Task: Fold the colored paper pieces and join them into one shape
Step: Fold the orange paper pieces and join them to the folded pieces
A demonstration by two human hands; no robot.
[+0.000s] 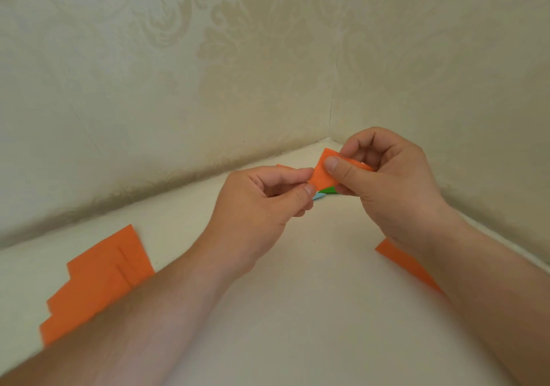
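Note:
A small orange paper piece is held up in the air between both hands, above the white table. My left hand pinches its lower left corner between thumb and forefinger. My right hand pinches its right side, thumb lying across the front. Just below it, slivers of a green piece and a light blue piece show on the table, mostly hidden by my hands. Another orange edge peeks out behind my left hand.
A stack of orange paper sheets lies on the table at the left, partly under my left forearm. An orange sheet lies at the right under my right wrist. Patterned walls meet in a corner close behind my hands.

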